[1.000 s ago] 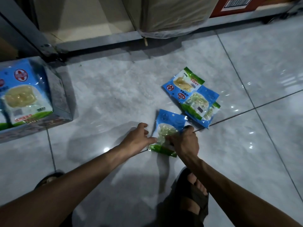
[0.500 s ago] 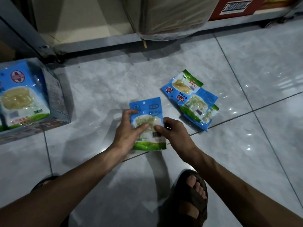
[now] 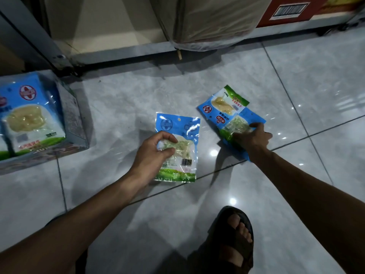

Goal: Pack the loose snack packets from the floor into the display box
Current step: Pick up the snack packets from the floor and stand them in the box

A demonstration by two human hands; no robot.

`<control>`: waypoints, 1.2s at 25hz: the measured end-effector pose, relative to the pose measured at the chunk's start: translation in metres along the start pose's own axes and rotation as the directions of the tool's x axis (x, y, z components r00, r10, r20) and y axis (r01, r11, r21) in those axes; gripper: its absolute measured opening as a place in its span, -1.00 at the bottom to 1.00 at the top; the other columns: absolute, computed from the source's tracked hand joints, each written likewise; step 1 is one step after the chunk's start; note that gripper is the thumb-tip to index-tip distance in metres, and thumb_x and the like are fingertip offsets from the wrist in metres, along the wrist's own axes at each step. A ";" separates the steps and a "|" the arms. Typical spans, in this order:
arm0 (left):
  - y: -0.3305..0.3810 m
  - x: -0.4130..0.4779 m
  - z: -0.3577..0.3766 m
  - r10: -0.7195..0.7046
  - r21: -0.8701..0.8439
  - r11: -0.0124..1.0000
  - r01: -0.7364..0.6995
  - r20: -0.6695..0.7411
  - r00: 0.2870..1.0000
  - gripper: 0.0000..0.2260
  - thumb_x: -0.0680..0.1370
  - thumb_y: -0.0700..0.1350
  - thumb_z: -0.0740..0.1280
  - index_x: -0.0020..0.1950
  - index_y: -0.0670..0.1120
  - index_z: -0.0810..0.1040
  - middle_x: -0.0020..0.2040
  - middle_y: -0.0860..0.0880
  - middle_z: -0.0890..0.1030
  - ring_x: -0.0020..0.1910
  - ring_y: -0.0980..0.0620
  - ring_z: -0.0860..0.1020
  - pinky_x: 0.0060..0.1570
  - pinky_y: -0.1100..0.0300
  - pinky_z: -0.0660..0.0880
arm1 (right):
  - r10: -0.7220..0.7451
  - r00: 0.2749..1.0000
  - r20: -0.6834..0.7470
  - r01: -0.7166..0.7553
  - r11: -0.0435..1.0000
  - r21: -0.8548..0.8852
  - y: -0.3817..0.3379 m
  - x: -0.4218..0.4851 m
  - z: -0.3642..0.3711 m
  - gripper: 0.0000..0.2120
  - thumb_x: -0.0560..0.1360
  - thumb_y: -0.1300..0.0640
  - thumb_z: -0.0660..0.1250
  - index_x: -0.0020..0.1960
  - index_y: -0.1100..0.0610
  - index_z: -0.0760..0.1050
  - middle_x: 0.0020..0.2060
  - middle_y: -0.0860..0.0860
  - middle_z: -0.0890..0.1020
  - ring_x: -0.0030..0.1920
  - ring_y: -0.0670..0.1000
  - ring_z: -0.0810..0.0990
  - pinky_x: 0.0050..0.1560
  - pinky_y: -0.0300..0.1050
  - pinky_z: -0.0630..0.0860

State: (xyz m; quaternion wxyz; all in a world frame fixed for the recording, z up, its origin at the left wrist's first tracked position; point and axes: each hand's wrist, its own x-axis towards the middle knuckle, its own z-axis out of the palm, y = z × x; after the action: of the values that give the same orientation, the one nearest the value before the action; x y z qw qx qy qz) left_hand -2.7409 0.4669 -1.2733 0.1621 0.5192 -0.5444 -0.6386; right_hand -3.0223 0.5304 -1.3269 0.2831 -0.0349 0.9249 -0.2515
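Now, dim light. Glossy grey tiled floor (image 3: 122,99), thin dark grout lines. Left hand (image 3: 156,153) near view centre: thumb and curled fingers pinch the left edge of a held packet (image 3: 177,123), a flat rectangle of crinkly shiny film with a blue top, clear window, green bottom strip and barcode. Right hand (image 3: 251,138) at its 3 o'clock, fingers curled down onto a second packet (image 3: 240,123) lying on the floor. A third packet (image 3: 223,101), yellowish filling, overlaps it at 11 o'clock. Display box (image 3: 73,115) at 9 o'clock, well apart from both hands, has a speckled grey wall and boxed packets (image 3: 29,119) inside.
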 end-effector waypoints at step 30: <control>-0.007 -0.009 -0.018 -0.089 -0.191 0.976 0.108 0.105 0.990 -0.77 0.49 -0.17 0.43 0.14 -0.05 0.61 0.02 -0.01 0.72 0.01 -0.04 0.69 0.09 0.02 0.58 | -0.431 0.760 0.486 0.213 0.872 0.440 -0.013 -0.171 0.029 -0.67 0.52 0.37 0.30 0.23 0.10 0.46 -0.03 0.08 0.56 -0.17 0.04 0.66 -0.27 -0.23 0.61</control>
State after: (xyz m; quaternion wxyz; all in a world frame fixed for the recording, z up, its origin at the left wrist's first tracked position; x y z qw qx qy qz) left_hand -2.7198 0.4675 -1.2727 0.1542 0.4961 -0.4595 -0.7204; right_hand -2.8646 0.5422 -1.2546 0.4994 -0.2174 0.7144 -0.4392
